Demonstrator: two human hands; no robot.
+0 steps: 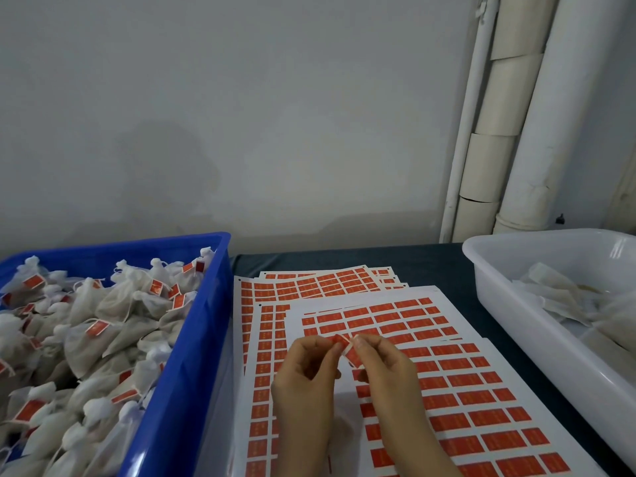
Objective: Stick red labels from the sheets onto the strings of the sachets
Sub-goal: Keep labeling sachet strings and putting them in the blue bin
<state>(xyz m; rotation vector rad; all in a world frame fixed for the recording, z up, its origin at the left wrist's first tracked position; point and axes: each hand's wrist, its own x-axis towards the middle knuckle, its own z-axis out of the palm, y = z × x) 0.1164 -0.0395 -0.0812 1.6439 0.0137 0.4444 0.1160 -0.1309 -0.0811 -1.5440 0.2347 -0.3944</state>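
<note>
Both hands meet above the label sheets (481,401) in the lower middle. My left hand (306,376) pinches one end of a red label (342,340) with thumb and forefinger. My right hand (385,370) pinches the other end, where the label bends down, red and white. A pale sachet (339,432) seems to lie under my wrists, mostly hidden; I cannot make out its string. White sheets of red labels overlap across the dark table.
A blue crate (192,339) at the left is heaped with white sachets carrying red labels. A white tub (537,325) at the right holds pale unlabelled sachets. A grey wall and white pipes (530,132) stand behind the table.
</note>
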